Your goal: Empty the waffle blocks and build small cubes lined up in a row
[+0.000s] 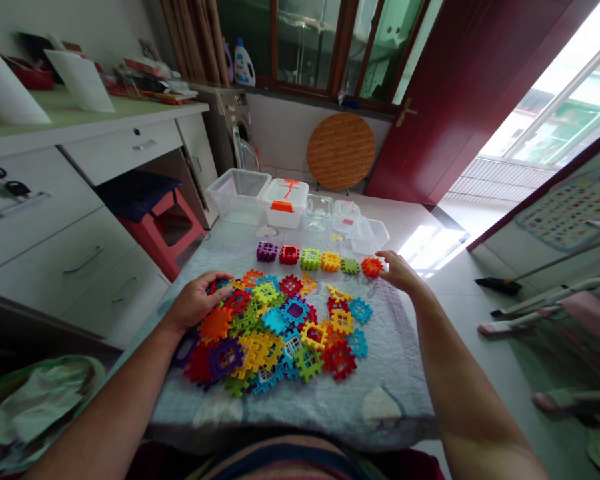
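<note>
A heap of bright plastic interlocking tiles lies on a pale cloth-covered table. Beyond it runs a row of several built cubes, from a purple cube on the left to an orange cube on the right. My left hand rests palm-down on the heap's left edge, fingers curled over tiles. Over at the row's right end, my right hand touches the orange cube, its fingers loosely spread.
Clear plastic bins and a lidded box with an orange latch stand at the table's far edge. White drawers and a red stool are left. A round wooden board leans on the far wall. The floor lies right.
</note>
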Demonstrator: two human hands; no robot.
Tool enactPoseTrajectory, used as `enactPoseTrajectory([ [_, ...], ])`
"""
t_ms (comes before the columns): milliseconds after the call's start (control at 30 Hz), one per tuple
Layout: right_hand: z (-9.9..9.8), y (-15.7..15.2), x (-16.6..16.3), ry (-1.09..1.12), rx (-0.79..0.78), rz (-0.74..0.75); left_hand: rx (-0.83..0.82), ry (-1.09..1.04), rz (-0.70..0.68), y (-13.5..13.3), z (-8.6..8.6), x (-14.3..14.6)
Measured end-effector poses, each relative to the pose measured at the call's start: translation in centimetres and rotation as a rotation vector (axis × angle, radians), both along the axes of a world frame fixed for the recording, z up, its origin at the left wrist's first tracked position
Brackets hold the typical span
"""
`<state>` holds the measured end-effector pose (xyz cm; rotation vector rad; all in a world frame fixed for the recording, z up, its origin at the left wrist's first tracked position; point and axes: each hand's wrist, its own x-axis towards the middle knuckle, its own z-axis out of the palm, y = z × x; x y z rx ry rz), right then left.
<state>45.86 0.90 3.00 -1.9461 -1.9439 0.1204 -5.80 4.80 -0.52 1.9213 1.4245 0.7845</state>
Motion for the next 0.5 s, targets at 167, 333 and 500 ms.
enactPoseTrajectory([
  [167, 1.6, -1.9, -5.0, 0.103, 0.144, 0.018, 0.01, -0.009, -0.005, -0.2, 0.4, 0.2],
  [333, 2.5, -4.3, -14.8, 0.215, -0.005, 0.44, 0.016, -0.025, -0.008, -0.3, 0.5, 0.3],
  [500, 1.8, -5.0, -19.8, 0.137, -0.115, 0.672, 0.058, -0.043, -0.003, -0.2, 0.2, 0.1],
])
